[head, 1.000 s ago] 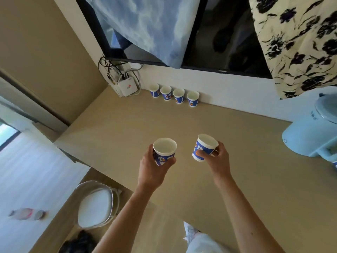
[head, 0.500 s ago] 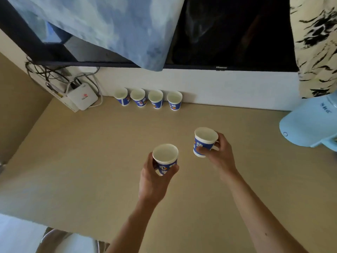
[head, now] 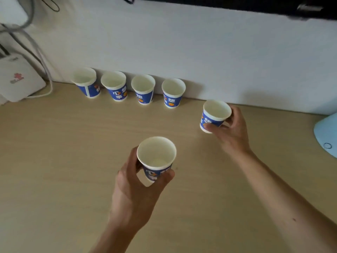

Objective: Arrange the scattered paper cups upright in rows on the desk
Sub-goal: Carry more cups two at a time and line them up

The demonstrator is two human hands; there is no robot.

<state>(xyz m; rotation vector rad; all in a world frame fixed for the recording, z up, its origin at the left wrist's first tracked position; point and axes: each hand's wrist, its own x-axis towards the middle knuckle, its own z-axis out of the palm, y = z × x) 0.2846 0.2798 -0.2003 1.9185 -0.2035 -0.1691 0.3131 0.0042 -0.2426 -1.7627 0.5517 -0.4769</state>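
Several blue-and-white paper cups (head: 143, 91) stand upright in a row against the white wall at the back of the wooden desk (head: 54, 161). My right hand (head: 230, 130) grips another upright cup (head: 215, 115) just right of the row's end, slightly nearer to me; whether its base touches the desk I cannot tell. My left hand (head: 135, 190) holds one more upright cup (head: 156, 157) in the air over the middle of the desk.
A white router box (head: 18, 79) with cables sits at the back left. A pale blue appliance (head: 326, 134) stands at the right edge. A dark screen's lower edge (head: 255, 8) hangs above the wall strip.
My right hand has carried its cup forward and right, up to the end of the row. The view has closed in on the desk; my left hand keeps its cup lifted.
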